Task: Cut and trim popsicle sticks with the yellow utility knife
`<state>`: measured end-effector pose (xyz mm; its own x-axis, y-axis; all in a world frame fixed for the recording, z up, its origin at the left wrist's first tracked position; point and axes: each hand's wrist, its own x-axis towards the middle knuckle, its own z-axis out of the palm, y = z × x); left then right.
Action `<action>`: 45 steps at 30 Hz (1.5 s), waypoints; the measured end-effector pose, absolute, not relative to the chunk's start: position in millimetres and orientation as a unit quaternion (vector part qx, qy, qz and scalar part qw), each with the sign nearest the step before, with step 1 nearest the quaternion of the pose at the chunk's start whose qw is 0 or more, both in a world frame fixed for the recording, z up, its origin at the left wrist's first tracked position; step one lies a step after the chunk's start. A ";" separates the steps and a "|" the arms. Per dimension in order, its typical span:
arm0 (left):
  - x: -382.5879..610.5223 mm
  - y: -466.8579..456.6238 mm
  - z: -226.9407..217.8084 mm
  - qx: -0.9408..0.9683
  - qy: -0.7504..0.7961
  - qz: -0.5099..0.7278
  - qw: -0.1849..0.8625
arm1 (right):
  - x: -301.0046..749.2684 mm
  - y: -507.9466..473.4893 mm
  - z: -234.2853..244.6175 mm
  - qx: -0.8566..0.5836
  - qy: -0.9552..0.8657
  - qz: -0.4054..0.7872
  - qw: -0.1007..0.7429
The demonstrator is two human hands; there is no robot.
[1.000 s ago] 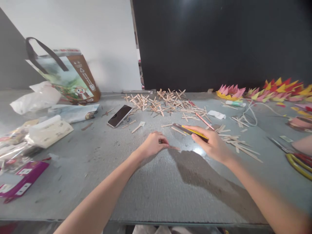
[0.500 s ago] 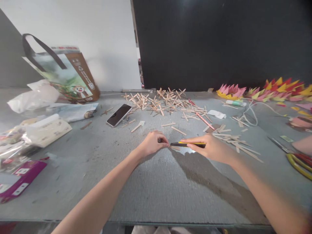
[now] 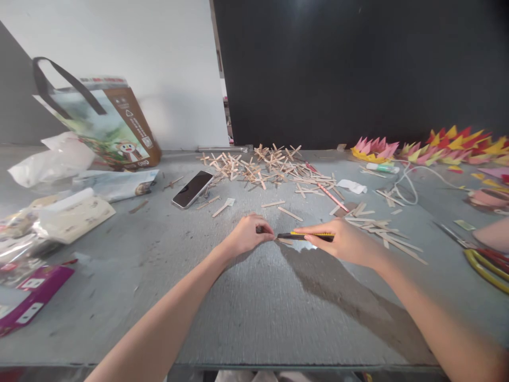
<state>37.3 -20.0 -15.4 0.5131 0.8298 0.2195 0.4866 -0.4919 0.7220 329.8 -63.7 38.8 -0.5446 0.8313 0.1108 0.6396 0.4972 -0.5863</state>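
Note:
Pinched in my right hand (image 3: 350,244) is a black and yellow utility knife (image 3: 289,236), its tip pointing left toward my other hand. My left hand (image 3: 249,233) is closed, thumb and fingers pressed together on the end of a small wooden stick (image 3: 285,242) low over the tabletop. The knife tip meets the stick close to those fingertips; whether the blade is in the wood I cannot tell. Something dark shows inside the curl of my left fingers, too small to name. Beyond both hands lie two loose wooden sticks (image 3: 290,214).
Behind is a heap of crossed wooden sticks (image 3: 260,167), beside a phone (image 3: 193,189). More sticks (image 3: 382,231) and scissors (image 3: 473,252) lie right, near another person's arm (image 3: 493,237). Paper crowns (image 3: 374,149) stand back right; a bag (image 3: 107,124) and purple packet (image 3: 37,297) are left.
The whole view has shifted slightly. Both hands, the knife and the small stick keep nearly the same position; nothing was picked up or let go.

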 end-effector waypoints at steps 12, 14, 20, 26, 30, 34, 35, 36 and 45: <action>36.6 -19.0 -17.8 0.817 0.396 0.296 0.296 | 329.4 -65.9 42.1 -0.447 -0.843 0.226 0.197; 36.8 -19.6 -16.4 0.822 0.398 0.284 0.291 | 329.1 -67.5 45.2 -0.461 -0.839 0.228 0.176; 38.0 -20.4 -13.2 0.830 0.407 0.265 0.274 | 325.4 -67.6 53.9 -0.477 -0.828 0.268 0.121; 39.9 -21.5 -10.6 0.828 0.414 0.267 0.268 | 319.6 -59.0 67.1 -0.470 -0.839 0.259 0.088; 42.6 -23.5 -7.1 0.821 0.426 0.274 0.264 | 309.1 -49.6 86.2 -0.450 -0.861 0.230 0.050; 43.0 -23.7 -5.4 0.811 0.432 0.279 0.278 | 294.3 -36.1 99.6 -0.410 -0.881 0.234 0.036; 42.6 -23.4 -5.5 0.809 0.431 0.280 0.286 | 290.9 -32.3 101.5 -0.405 -0.882 0.238 0.031; 42.0 -22.9 -5.8 0.806 0.429 0.280 0.295 | 287.7 -28.4 103.1 -0.402 -0.883 0.242 0.019; 40.6 -10.0 -26.8 0.681 0.499 0.435 0.314 | 266.3 -12.4 123.1 -0.411 -0.877 0.225 -0.106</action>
<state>40.6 -10.0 -26.8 0.1245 0.9523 0.2787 0.4061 -0.3052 0.8614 266.3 -12.4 123.1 -0.6392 0.6733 -0.3716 0.7690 0.5608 -0.3067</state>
